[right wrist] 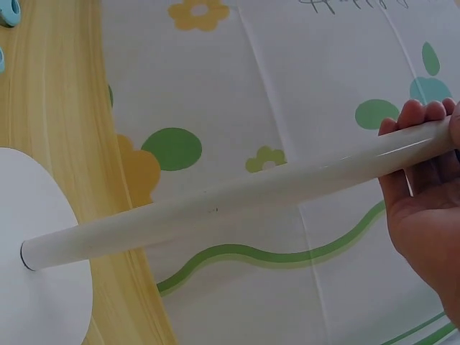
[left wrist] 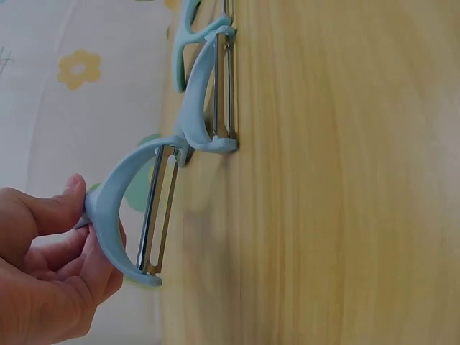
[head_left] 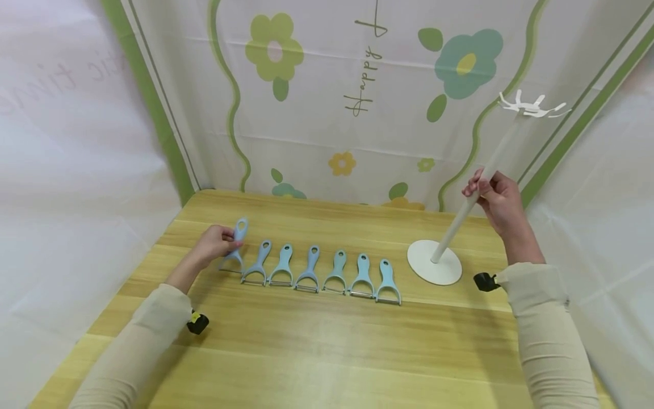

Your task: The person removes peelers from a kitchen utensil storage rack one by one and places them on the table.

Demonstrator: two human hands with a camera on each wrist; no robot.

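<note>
At the left end of a row, my left hand [head_left: 217, 244] pinches a light-blue Y-shaped peeler [head_left: 240, 230] by its handle. The left wrist view shows this peeler [left wrist: 108, 208] tilted up, its metal blade facing the table side. Several more blue peelers [head_left: 313, 261] lie side by side on the wooden table, handles pointing away from me. My right hand [head_left: 501, 199] grips the pole of a white stand [head_left: 460, 221] with a round base and a ring of hooks on top. In the right wrist view, fingers curl round the pole [right wrist: 287, 183].
The wooden table [head_left: 327, 358] runs up to a white flowered curtain [head_left: 327, 113] behind it. More white cloth [head_left: 66, 170] hangs at both sides. The stand's base [head_left: 434, 262] rests on the table right of the peelers. Black wrist cameras [head_left: 198, 323] sit at both sleeves.
</note>
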